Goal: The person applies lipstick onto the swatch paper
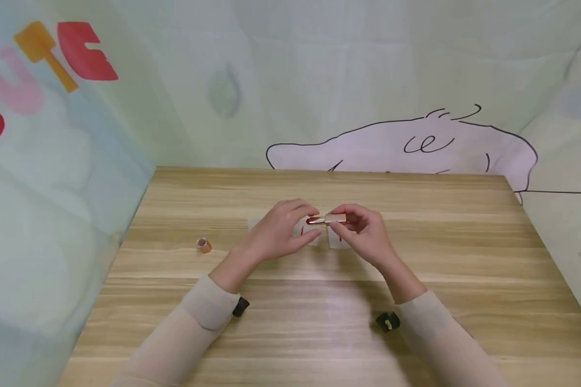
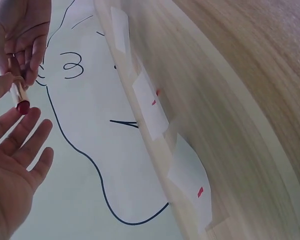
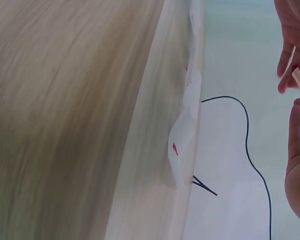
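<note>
My right hand point(image 1: 365, 232) pinches the lipstick point(image 1: 336, 218) by the lower end of its metallic tube, thumb on the near side and fingers on the far side. The lipstick lies almost level in the air between my two hands, above the worktop point(image 1: 290, 333), with its red tip point(image 1: 310, 221) bare and pointing to my left. My left hand point(image 1: 282, 232) is spread around that tip: the thumb is on the near side, the fingers are on the far side, and a wide gap stands between them. I cannot tell whether any of its fingertips touches the lipstick. In the left wrist view, the other left fingers fan out loosely.

Beneath my hands, white papers point(image 2: 151, 107) lie on the worktop. The left wrist view shows three of them in a row, and two bear a small red mark point(image 2: 200, 192). My hands cover part of them in the head view.

Well to my left, the cap point(image 1: 204, 245) sits on the wood, its hollow end showing. My sleeves point(image 1: 208, 303) are pale, with a black piece point(image 1: 240, 306) beside each cuff. Behind the worktop hangs a pale backdrop point(image 1: 189, 107) with colored letters and a line drawing.
</note>
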A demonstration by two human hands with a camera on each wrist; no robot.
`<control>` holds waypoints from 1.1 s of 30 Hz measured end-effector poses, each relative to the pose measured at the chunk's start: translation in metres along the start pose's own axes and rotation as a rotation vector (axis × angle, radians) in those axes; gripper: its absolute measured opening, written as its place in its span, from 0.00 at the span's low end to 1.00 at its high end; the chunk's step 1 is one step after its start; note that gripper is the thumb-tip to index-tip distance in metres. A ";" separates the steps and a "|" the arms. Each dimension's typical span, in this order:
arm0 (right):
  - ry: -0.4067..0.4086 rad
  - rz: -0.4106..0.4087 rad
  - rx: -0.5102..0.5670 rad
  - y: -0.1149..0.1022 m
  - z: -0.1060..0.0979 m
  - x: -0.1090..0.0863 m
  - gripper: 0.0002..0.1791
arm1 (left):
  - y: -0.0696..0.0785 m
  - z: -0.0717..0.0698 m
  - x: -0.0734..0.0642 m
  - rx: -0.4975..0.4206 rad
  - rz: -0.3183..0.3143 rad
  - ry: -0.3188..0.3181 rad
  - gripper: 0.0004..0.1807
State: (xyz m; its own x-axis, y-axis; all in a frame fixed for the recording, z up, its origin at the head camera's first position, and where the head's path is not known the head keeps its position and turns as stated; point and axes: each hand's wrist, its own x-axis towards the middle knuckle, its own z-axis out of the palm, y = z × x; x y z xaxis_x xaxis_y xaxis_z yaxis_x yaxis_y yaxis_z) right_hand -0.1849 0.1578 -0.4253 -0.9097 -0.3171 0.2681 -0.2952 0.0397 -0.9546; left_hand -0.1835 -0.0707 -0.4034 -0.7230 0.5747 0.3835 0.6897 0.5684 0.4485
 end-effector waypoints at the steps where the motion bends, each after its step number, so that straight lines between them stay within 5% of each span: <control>1: -0.009 0.000 0.009 -0.001 0.001 0.000 0.11 | 0.001 0.000 0.000 -0.018 -0.001 0.004 0.16; 15: -0.069 -0.018 0.034 -0.007 0.005 0.001 0.13 | 0.003 -0.005 -0.001 -0.032 0.055 0.084 0.08; 25: -0.172 0.065 -0.009 -0.014 0.003 0.004 0.11 | 0.003 -0.006 -0.003 0.014 0.142 0.179 0.07; 33: -0.192 0.092 -0.033 -0.018 0.002 0.005 0.10 | 0.005 -0.007 -0.004 0.056 0.172 0.178 0.07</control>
State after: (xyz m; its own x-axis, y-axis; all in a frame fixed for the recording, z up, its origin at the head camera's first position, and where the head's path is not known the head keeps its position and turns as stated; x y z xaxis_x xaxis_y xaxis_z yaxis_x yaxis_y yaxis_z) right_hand -0.1838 0.1539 -0.4071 -0.8621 -0.4850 0.1471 -0.2253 0.1067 -0.9684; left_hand -0.1778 -0.0747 -0.3968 -0.5869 0.5561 0.5884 0.8008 0.5057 0.3208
